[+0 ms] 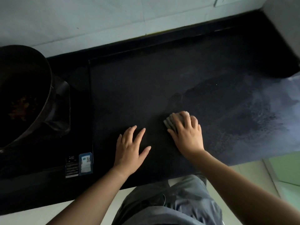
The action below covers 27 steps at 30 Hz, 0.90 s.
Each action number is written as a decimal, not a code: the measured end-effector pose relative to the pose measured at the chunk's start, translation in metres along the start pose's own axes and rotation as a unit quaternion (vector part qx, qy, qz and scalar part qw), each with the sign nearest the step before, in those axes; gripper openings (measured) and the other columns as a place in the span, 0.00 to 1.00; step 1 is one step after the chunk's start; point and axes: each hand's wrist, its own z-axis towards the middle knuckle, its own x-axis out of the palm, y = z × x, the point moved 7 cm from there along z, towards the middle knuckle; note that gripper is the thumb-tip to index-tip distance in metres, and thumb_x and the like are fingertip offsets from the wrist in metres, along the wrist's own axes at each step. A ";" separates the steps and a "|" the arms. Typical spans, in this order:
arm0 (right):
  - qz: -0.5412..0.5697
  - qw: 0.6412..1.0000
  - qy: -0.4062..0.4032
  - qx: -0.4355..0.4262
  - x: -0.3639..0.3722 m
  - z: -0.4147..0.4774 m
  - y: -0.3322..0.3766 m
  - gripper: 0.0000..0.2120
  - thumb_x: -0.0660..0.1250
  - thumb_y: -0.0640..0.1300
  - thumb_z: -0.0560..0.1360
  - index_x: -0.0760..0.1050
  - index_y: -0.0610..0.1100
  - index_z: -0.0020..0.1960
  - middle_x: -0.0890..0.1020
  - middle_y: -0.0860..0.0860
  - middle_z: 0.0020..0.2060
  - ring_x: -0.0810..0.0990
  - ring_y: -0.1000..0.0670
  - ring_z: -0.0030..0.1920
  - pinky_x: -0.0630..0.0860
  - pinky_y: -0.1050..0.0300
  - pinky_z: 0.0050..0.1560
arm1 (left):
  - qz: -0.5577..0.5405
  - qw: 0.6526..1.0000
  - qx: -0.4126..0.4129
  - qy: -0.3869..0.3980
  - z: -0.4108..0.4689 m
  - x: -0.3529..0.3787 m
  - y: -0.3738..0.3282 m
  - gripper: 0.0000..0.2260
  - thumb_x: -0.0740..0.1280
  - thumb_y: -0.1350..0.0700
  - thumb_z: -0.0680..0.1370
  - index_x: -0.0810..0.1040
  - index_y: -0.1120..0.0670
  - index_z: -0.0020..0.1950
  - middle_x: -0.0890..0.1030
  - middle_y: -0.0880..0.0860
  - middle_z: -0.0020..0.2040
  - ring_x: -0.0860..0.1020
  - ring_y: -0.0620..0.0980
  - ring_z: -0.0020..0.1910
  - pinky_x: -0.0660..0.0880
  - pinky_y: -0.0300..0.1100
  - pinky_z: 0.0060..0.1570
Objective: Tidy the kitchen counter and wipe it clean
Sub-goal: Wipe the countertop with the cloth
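Observation:
The black kitchen counter fills the middle of the head view. My right hand presses flat on a folded grey cloth near the counter's front, with the cloth's edges showing past my fingers. My left hand rests flat on the counter just to the left, fingers spread, holding nothing. Damp wipe streaks shine on the counter to the right of the cloth.
A dark wok with brown residue sits on the stove at the left, which carries a label sticker. A pale tiled wall backs the counter. A grey wall corner juts in at the right.

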 end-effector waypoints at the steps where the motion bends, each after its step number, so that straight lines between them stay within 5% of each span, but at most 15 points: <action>1: -0.002 1.000 -0.003 -0.011 0.000 -0.004 -0.003 0.25 0.62 0.57 0.72 0.66 0.49 0.66 0.71 0.42 0.63 0.68 0.40 0.56 0.74 0.44 0.49 | -0.003 1.000 0.001 -0.003 0.006 -0.003 0.002 0.27 0.55 0.39 0.74 0.65 0.49 0.71 0.67 0.58 0.71 0.67 0.59 0.69 0.66 0.61 0.64; 3: -0.002 1.000 -0.015 -0.001 -0.003 0.001 -0.015 0.25 0.64 0.57 0.72 0.67 0.49 0.66 0.71 0.42 0.63 0.68 0.39 0.57 0.73 0.43 0.50 | -0.004 1.000 -0.007 -0.010 0.022 -0.010 0.009 0.28 0.54 0.39 0.74 0.65 0.49 0.71 0.66 0.57 0.71 0.66 0.59 0.70 0.66 0.62 0.64; 7: 0.035 0.981 -0.048 0.183 -0.011 0.054 -0.049 0.25 0.60 0.55 0.75 0.63 0.48 0.69 0.63 0.42 0.69 0.63 0.36 0.63 0.65 0.40 0.57 | 0.007 1.000 -0.017 -0.023 0.058 -0.021 0.020 0.28 0.52 0.39 0.74 0.64 0.50 0.71 0.63 0.57 0.73 0.63 0.59 0.71 0.63 0.63 0.65; 9: 0.023 0.978 -0.044 0.202 -0.011 0.082 -0.046 0.25 0.57 0.56 0.77 0.60 0.47 0.70 0.60 0.42 0.70 0.61 0.36 0.65 0.64 0.40 0.59 | 0.020 0.999 -0.013 -0.027 0.073 -0.024 0.022 0.27 0.52 0.40 0.75 0.63 0.51 0.72 0.62 0.57 0.74 0.62 0.59 0.72 0.62 0.63 0.66; 17: 0.021 1.000 -0.008 -0.002 -0.001 0.056 0.002 0.24 0.62 0.57 0.73 0.64 0.50 0.67 0.69 0.44 0.64 0.68 0.40 0.59 0.72 0.45 0.50 | 0.019 0.999 -0.018 -0.024 0.087 -0.010 0.024 0.26 0.48 0.43 0.78 0.58 0.50 0.74 0.59 0.55 0.76 0.57 0.58 0.74 0.56 0.64 0.68; 20: 0.016 1.000 -0.003 -0.010 -0.001 0.016 -0.012 0.24 0.59 0.59 0.73 0.66 0.52 0.66 0.72 0.46 0.62 0.67 0.43 0.57 0.74 0.46 0.48 | 0.008 0.999 -0.023 -0.028 0.086 -0.009 0.023 0.25 0.49 0.43 0.78 0.58 0.50 0.74 0.59 0.55 0.76 0.56 0.58 0.75 0.55 0.64 0.68; 25: 0.054 0.977 -0.045 0.203 -0.018 0.056 -0.075 0.24 0.61 0.56 0.75 0.64 0.49 0.69 0.65 0.44 0.69 0.63 0.38 0.63 0.67 0.42 0.57 | 0.006 0.999 -0.025 -0.027 0.087 -0.008 0.025 0.25 0.49 0.44 0.78 0.58 0.50 0.74 0.59 0.56 0.76 0.57 0.59 0.74 0.56 0.65 0.67; 27: 0.049 0.974 -0.032 0.219 -0.019 0.086 -0.072 0.24 0.58 0.56 0.76 0.62 0.50 0.70 0.61 0.45 0.71 0.60 0.38 0.65 0.64 0.43 0.59 | 0.011 0.999 -0.026 -0.023 0.087 -0.008 0.024 0.25 0.49 0.43 0.78 0.58 0.50 0.74 0.59 0.55 0.76 0.57 0.59 0.74 0.57 0.65 0.67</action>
